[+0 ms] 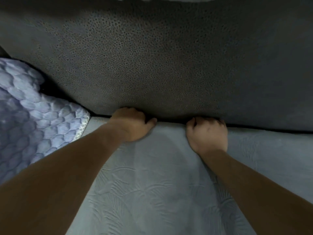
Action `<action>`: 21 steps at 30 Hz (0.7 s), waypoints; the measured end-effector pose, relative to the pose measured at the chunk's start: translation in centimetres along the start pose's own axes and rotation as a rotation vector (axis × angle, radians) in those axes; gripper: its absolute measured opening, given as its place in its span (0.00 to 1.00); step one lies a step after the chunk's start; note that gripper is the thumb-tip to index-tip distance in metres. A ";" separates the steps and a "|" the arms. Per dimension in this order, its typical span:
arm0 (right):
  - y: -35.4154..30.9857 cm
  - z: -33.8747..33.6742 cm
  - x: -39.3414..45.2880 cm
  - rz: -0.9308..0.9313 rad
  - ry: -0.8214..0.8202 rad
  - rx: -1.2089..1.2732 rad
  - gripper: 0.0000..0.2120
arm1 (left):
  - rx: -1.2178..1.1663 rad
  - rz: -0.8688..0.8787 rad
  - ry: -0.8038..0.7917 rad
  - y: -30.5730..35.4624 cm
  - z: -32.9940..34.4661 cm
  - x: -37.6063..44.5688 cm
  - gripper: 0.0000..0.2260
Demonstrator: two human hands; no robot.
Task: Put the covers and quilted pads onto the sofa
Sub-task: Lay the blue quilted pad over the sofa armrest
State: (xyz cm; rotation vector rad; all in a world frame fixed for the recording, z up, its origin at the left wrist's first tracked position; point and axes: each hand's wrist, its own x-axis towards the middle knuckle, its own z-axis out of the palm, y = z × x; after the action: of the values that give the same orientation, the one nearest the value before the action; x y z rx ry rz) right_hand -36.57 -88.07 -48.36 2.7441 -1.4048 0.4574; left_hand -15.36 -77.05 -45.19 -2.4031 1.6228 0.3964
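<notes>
A pale grey-blue quilted pad with an embossed leaf pattern [152,184] lies spread flat over the sofa seat, its far edge at the dark crease under the dark grey pebble-textured sofa backrest [152,56]. The left hand [133,124] and the right hand [207,133] sit side by side at that crease, both with fingers curled, knuckles against the backrest, apparently pushing the pad's edge into the gap; whether they grip cloth there I cannot tell. To the left, a bunched light blue quilted cover with a scale-like pattern [30,116] lies heaped on the seat beside the pad, not yet laid out. So the seat pad looks nearly fitted, with tucking under way; the heaped cover remains to be placed.
</notes>
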 end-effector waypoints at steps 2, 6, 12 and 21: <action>-0.6 -0.3 0.1 -0.024 0.023 0.028 0.15 | -0.061 -0.024 -0.120 0.4 -0.2 0.7 0.36; -1.0 -0.3 0.2 -0.013 0.070 0.047 0.14 | -0.239 -0.158 -0.379 1.8 -0.1 1.3 0.43; -0.6 -0.9 0.4 -0.007 0.050 0.087 0.13 | 0.171 0.026 -0.036 9.9 -0.5 -1.2 0.17; 10.4 -2.5 -0.6 0.071 -0.289 -0.225 0.27 | -0.165 -0.054 -0.182 11.6 -0.6 3.2 0.21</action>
State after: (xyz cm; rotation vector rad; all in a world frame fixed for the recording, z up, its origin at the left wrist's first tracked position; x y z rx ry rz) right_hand -45.81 -93.34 -47.28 2.6614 -1.5072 -0.0993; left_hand -24.89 -84.32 -46.06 -2.4384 1.4966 0.7424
